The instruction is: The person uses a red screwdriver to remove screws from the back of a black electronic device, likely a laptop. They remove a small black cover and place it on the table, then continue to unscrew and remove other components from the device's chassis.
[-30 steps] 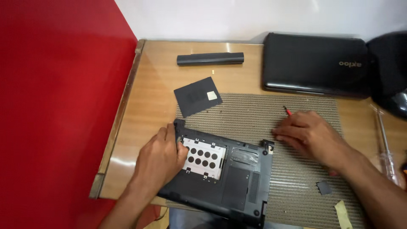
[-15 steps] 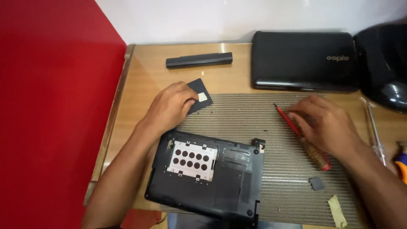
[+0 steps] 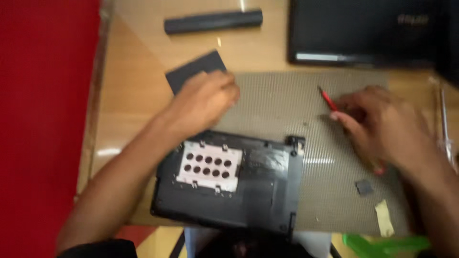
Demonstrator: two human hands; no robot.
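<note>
Nearest me, at six o'clock, I see the upturned laptop base (image 3: pixel 229 184) on the ribbed mat (image 3: pixel 287 100), its bay open on a silver drive caddy (image 3: pixel 208 166) pierced with round holes. Just beyond it, at eleven o'clock from the base, my left hand (image 3: pixel 203 102) lies palm down with curled fingers over the near corner of the dark cover panel (image 3: pixel 191 71); blur hides whether it pinches the panel or only rests on it. The panel's long axis runs from eight to two o'clock, and the left hand is far the nearer.

At three o'clock my right hand (image 3: pixel 382 124) is closed loosely round a red-handled screwdriver (image 3: pixel 329 101), whose tip points toward ten o'clock. A small dark square chip (image 3: pixel 364 187) and a pale scrap of tape (image 3: pixel 384 218) lie on the mat at four o'clock.

Farther off, at twelve o'clock, the long black battery (image 3: pixel 213 21) lies crosswise on the wooden table (image 3: pixel 134 95), and a closed black laptop (image 3: pixel 363 31) sits at one o'clock. Nothing stands between hand and panel.
</note>
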